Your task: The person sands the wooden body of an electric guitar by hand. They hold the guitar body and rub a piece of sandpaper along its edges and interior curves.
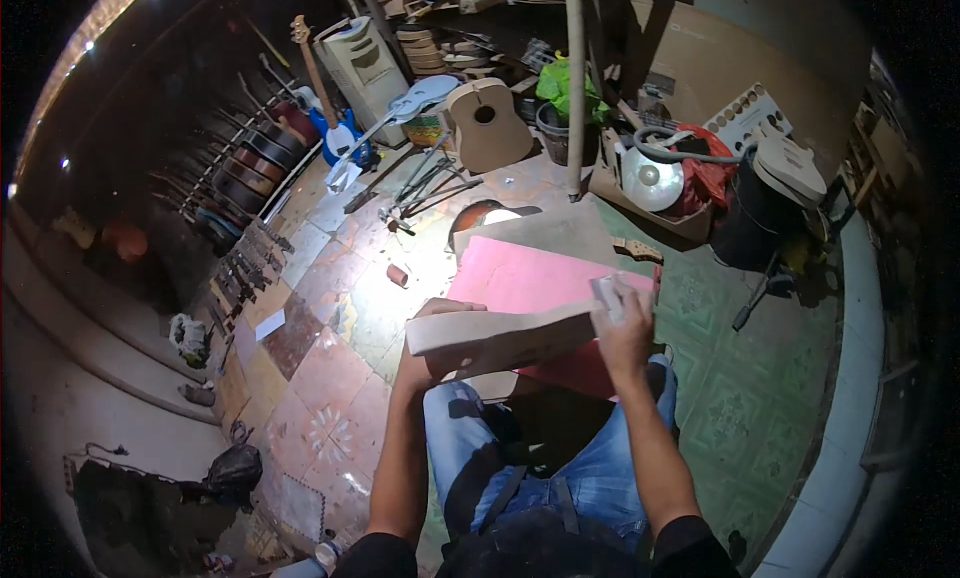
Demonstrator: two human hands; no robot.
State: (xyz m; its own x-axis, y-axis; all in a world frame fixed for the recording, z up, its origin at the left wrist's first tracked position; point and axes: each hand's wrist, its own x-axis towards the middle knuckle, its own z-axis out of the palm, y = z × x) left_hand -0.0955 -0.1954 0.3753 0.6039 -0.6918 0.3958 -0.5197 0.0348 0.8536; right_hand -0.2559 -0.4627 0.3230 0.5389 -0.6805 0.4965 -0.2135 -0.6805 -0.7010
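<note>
A pale wooden guitar body [500, 330] is held edge-up above my lap, its curved side facing me. Around its left end, my left hand [416, 366] is closed, with some fingers showing over the far side. My right hand [628, 333] is at the right end, fingers closed on a small pale sanding sheet [606, 292]; whether a block backs the sheet is not clear. Just beyond the guitar body lies a pink sheet [530, 268], partly over a grey-brown board [560, 230]. More pink-red surface shows beneath the guitar body.
A sunburst guitar body [480, 216] and a headstock [637, 249] peek out beyond the board. Farther off are a bare acoustic guitar body [490, 128], a blue electric guitar [342, 138], a pole [575, 88], a cluttered box [650, 213] and a dark bucket [745, 218].
</note>
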